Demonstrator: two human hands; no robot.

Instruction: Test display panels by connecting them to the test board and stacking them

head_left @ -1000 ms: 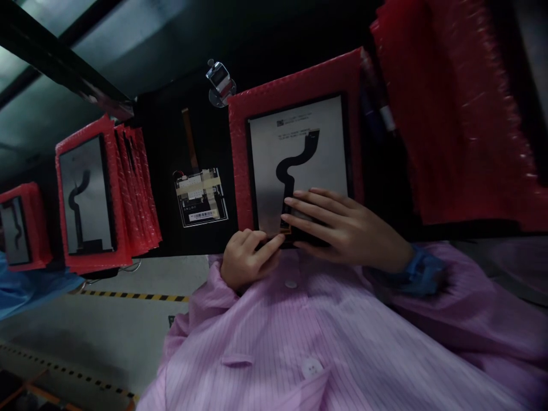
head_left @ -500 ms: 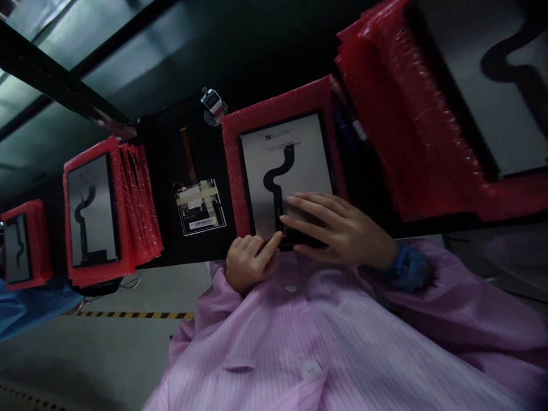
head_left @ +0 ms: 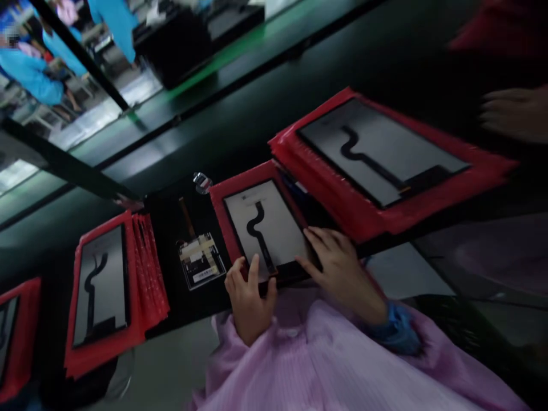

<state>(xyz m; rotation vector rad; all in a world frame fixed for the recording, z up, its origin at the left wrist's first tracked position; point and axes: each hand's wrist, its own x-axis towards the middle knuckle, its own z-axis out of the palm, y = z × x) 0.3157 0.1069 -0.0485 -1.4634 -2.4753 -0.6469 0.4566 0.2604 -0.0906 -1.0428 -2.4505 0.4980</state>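
Observation:
A grey display panel (head_left: 274, 220) with a black winding flex cable (head_left: 256, 231) lies on a sheet of red bubble wrap (head_left: 219, 197) on the black bench, right in front of me. My left hand (head_left: 248, 294) is at the panel's near edge, with its fingers spread and their tips resting on the edge beside the cable's end. My right hand (head_left: 340, 268) lies on the panel's near right corner with the fingers laid on it. Neither hand has lifted anything. I wear a pink striped coat with a blue cuff.
A second panel (head_left: 385, 148) lies on a stack of red bubble wrap to the right, a third panel (head_left: 100, 285) on a stack to the left. A taped circuit board (head_left: 200, 261) sits between. Another person's hand (head_left: 514, 111) shows at the far right. People in blue (head_left: 29, 71) stand beyond.
The view has tipped up and back, showing the room beyond. My left hand has opened from a pointing fist, fingers now spread on the panel's near edge. My right hand stays on the panel.

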